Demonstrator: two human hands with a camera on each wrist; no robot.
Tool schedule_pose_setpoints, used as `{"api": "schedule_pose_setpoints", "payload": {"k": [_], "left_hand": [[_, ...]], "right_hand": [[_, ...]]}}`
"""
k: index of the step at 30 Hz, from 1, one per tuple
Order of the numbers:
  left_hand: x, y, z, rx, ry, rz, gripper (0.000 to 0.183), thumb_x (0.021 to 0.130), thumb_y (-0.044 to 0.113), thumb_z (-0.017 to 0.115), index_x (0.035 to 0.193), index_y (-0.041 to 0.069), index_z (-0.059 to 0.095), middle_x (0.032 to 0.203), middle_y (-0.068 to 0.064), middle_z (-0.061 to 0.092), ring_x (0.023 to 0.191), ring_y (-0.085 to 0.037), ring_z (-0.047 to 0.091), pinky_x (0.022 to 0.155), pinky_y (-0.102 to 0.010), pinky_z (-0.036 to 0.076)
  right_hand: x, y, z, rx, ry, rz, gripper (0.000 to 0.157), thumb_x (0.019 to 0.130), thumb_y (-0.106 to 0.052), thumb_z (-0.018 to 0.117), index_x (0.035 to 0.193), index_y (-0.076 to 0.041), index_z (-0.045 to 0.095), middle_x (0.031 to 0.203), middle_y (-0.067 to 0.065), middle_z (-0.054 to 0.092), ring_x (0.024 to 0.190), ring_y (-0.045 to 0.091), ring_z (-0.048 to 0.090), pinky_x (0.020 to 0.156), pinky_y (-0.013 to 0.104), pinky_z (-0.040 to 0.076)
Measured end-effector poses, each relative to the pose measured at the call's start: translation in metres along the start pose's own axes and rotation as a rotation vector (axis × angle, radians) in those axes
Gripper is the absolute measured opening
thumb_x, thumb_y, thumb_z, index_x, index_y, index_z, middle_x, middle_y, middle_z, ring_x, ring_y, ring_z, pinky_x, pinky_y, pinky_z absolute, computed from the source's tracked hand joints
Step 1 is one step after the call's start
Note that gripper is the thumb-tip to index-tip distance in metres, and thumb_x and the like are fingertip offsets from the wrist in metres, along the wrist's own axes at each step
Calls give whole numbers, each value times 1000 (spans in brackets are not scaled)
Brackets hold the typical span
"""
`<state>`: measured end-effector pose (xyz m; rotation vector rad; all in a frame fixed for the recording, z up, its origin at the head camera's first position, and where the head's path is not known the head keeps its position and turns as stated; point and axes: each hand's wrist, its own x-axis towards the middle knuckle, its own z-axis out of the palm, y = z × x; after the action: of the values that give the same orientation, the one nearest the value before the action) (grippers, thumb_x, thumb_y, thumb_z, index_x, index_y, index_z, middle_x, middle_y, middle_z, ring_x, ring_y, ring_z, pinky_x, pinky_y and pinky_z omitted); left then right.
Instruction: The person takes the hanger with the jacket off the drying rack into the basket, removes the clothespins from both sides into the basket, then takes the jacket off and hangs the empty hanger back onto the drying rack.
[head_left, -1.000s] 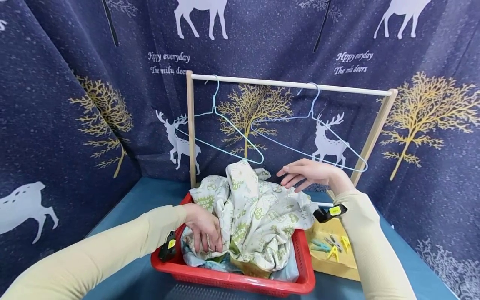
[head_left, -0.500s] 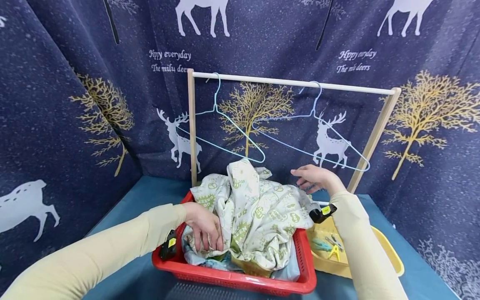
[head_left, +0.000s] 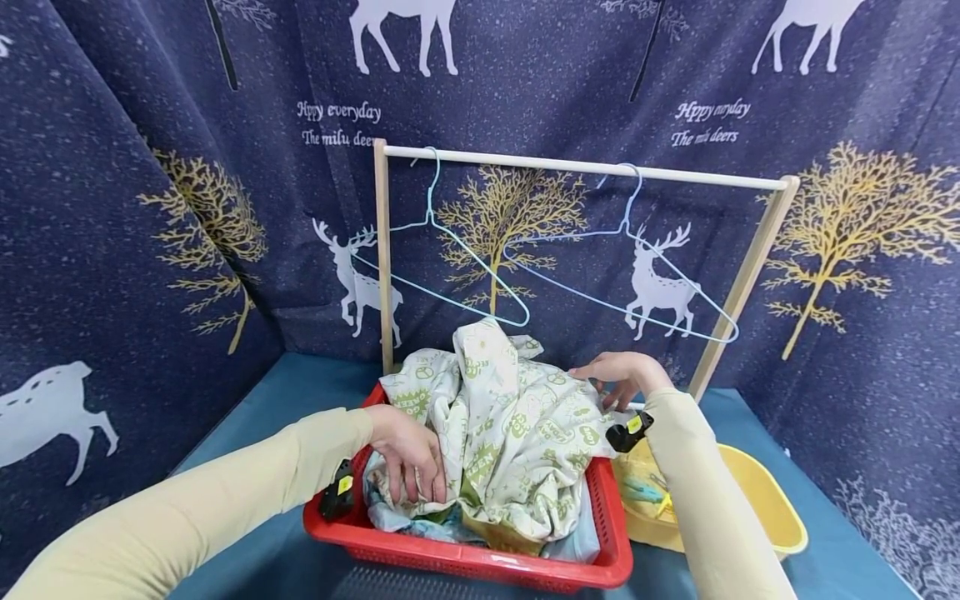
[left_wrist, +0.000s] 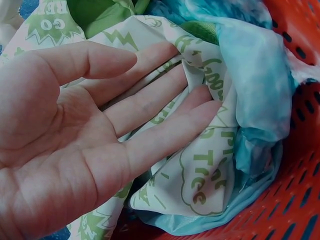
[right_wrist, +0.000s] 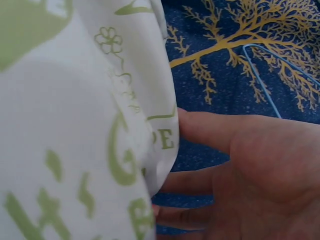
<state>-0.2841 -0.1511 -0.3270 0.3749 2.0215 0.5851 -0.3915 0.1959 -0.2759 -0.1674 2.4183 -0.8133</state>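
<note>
A white cloth with green print (head_left: 517, 417) lies heaped in the red plastic basket (head_left: 480, 557). My left hand (head_left: 408, 457) rests on the cloth at the basket's left side. In the left wrist view its fingers (left_wrist: 155, 105) are nearly straight and lie against the fabric, with the thumb apart from them. My right hand (head_left: 621, 375) is at the heap's upper right edge. In the right wrist view the thumb (right_wrist: 210, 125) touches the cloth edge, while the fingertips are partly hidden behind the fabric. Pale blue cloth (left_wrist: 257, 80) shows beneath the printed one.
Behind the basket stands a wooden rack (head_left: 381, 250) with a white bar (head_left: 525, 162). Two hangers, one light teal (head_left: 480, 262) and one blue (head_left: 675, 275), hang from it. A yellow bin (head_left: 765, 492) with several clothes pegs (head_left: 643, 492) stands to the right, partly behind my right forearm.
My right hand first drew back to the right from the cloth, then came down and left to its edge. The left hand and the cloth heap stay where they were.
</note>
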Motion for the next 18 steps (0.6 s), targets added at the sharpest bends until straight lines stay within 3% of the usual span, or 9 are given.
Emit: {"api": "schedule_pose_setpoints", "payload": {"k": [4,8,12,15,18], "left_hand": [[1,-1,-1,-4,-3,-2,29,95,13,55,119,11,71,123,-7,67,107,-21,66,91,-46,56],[3,-2,-2,-5,-7,-3,29,95,13,55,119,12,71,124,-8,67,108,-22,66,92,-47,55],[3,-2,-2,-3,-17,-5,29,96,14,54,121,12,70,126,-8,66,110,-22,66,94,-47,54],[3,-1,-2,-5,-19,-8,30,96,14,53,121,12,70,127,-8,66,111,-22,66,95,-48,54],[2,-2,-2,-11,-14,-8,30,96,13,53,121,12,70,127,-8,65,111,-23,66,95,-48,54]], "right_hand": [[6,0,5,-14,5,13,64,100,-46,50,144,-1,37,122,20,42,93,29,66,85,46,56],[9,2,10,-11,19,7,71,100,-42,52,152,1,30,141,32,36,83,24,62,81,43,56],[16,7,14,39,30,-11,64,101,-35,53,150,1,34,148,29,33,67,17,50,68,33,51],[20,11,16,80,47,-50,52,101,-28,54,142,3,46,127,21,51,63,14,49,64,31,51],[22,12,17,81,76,-105,35,100,-21,55,122,5,60,94,10,61,65,14,56,65,33,56]]}}
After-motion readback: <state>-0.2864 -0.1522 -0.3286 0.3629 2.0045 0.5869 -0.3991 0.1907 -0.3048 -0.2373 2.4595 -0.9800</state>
